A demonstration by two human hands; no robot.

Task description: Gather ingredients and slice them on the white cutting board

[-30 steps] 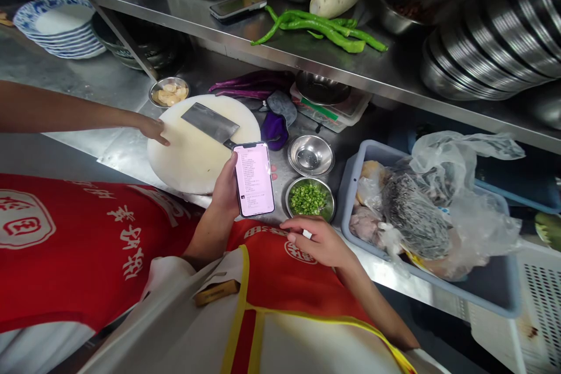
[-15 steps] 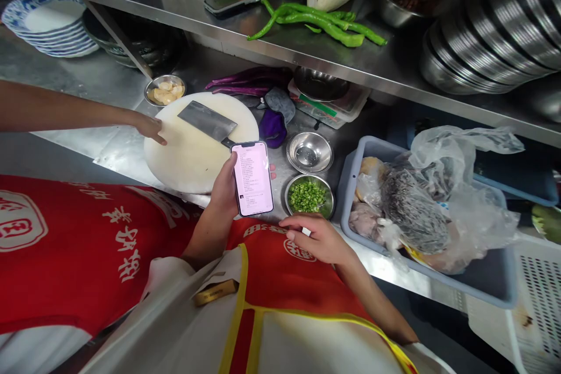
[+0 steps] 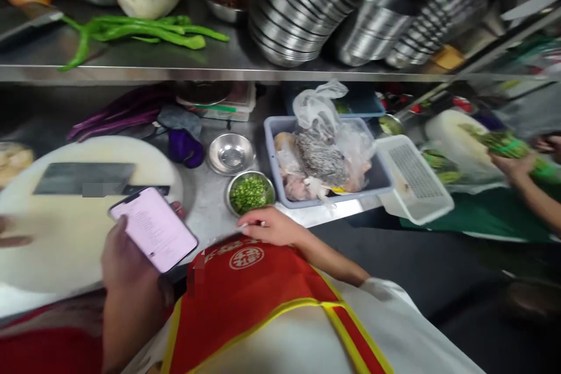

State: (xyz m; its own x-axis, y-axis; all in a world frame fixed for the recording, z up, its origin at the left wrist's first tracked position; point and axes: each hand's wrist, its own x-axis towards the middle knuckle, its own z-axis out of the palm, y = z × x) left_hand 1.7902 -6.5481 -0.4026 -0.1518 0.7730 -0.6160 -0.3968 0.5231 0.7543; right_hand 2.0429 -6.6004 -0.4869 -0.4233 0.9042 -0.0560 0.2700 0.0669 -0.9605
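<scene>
My left hand (image 3: pixel 125 257) is closed around a smartphone (image 3: pixel 154 229), its lit screen showing lines of text too small to read. The phone is over the near right side of a round white cutting board (image 3: pixel 87 234). On that board lies a cleaver (image 3: pixel 83 179), its handle partly behind the phone. My right hand (image 3: pixel 272 225) hovers at the counter's front edge with loosely bent fingers apart, and I see nothing held in it. Just beyond it is a steel bowl of chopped green pieces (image 3: pixel 250 191); behind that stands a shiny steel bowl (image 3: pixel 231 153).
A grey-blue tub (image 3: pixel 287 201) holds bagged food, beside a white perforated basket (image 3: pixel 421 187). Eggplants (image 3: pixel 123 108) lie behind the board. Long green peppers (image 3: pixel 149 32) and stacked steel bowls (image 3: pixel 298 6) occupy the shelf. Co-workers' hands show at the left edge and far right (image 3: pixel 515 165).
The view has swung right, bringing a co-worker with green vegetables into sight. The phone now tilts in my left hand. My right hand stays near the bowl of chopped green pieces.
</scene>
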